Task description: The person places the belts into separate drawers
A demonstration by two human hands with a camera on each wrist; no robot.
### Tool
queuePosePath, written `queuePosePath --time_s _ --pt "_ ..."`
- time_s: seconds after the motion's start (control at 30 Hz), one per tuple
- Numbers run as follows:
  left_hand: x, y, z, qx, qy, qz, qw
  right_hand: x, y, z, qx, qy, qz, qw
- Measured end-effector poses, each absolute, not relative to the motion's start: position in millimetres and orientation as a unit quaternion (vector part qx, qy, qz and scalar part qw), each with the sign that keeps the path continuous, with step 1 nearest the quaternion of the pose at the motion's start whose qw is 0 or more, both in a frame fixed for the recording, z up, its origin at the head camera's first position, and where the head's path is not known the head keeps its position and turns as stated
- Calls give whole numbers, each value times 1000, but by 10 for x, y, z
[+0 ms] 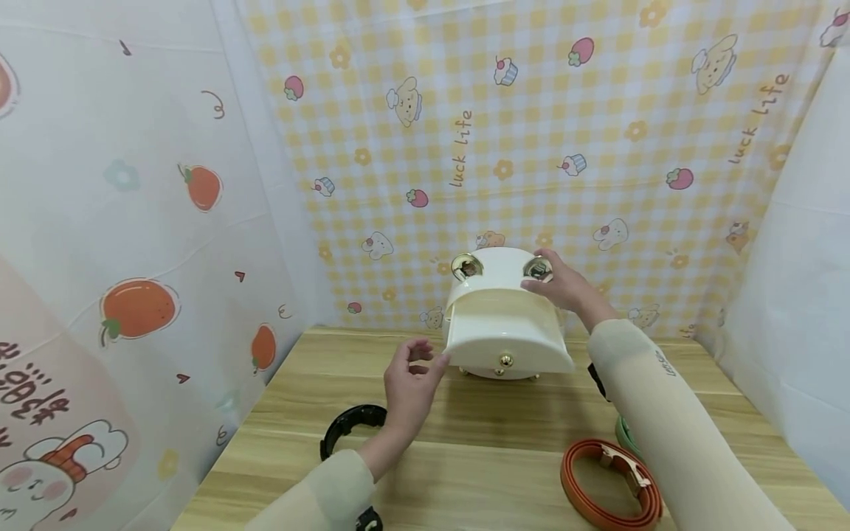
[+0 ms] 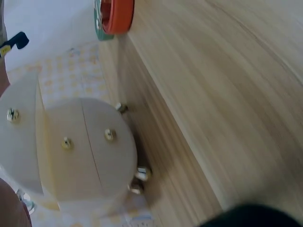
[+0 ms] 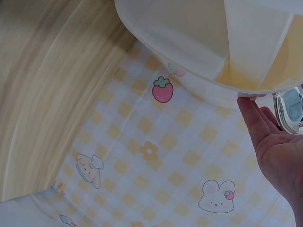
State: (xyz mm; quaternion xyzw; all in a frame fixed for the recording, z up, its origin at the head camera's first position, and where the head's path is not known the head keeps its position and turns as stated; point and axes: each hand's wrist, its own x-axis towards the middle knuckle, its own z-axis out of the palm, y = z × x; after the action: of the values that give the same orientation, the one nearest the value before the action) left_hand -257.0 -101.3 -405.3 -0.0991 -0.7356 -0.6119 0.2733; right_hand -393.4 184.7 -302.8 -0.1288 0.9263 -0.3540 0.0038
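Note:
A cream-white rounded drawer box (image 1: 508, 269) with gold knobs, small gold feet and two gold-rimmed round openings stands at the back of the table. Its upper drawer (image 1: 491, 346) is pulled out toward me. At the drawer's front left corner, my left hand (image 1: 410, 387) touches the edge with the thumb, the other fingers loosely bent. My right hand (image 1: 564, 284) rests on the box's top right, beside the right gold-rimmed opening (image 1: 538, 269). In the right wrist view, its extended fingers (image 3: 255, 120) touch the rim, and the drawer space shows a pale divider.
An orange coiled belt (image 1: 574, 472) lies at the front right, with a green coil (image 1: 624, 435) partly hidden behind my right sleeve. Near my left forearm is a black curved band (image 1: 339, 428). Patterned cloth (image 1: 505, 147) hangs right behind the box.

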Motion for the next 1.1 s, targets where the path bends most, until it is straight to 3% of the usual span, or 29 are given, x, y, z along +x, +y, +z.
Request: queuePosePath --time_s 0.57,1.1 --pt "-2761 -1855 -4134 -138 -832 -506 179 -3928 1844 -3032 -125 925 -359 3" --pt "-2753 -2771 -4419 -123 -893 -430 51 -3930 1839 -3026 -118 927 -357 6"
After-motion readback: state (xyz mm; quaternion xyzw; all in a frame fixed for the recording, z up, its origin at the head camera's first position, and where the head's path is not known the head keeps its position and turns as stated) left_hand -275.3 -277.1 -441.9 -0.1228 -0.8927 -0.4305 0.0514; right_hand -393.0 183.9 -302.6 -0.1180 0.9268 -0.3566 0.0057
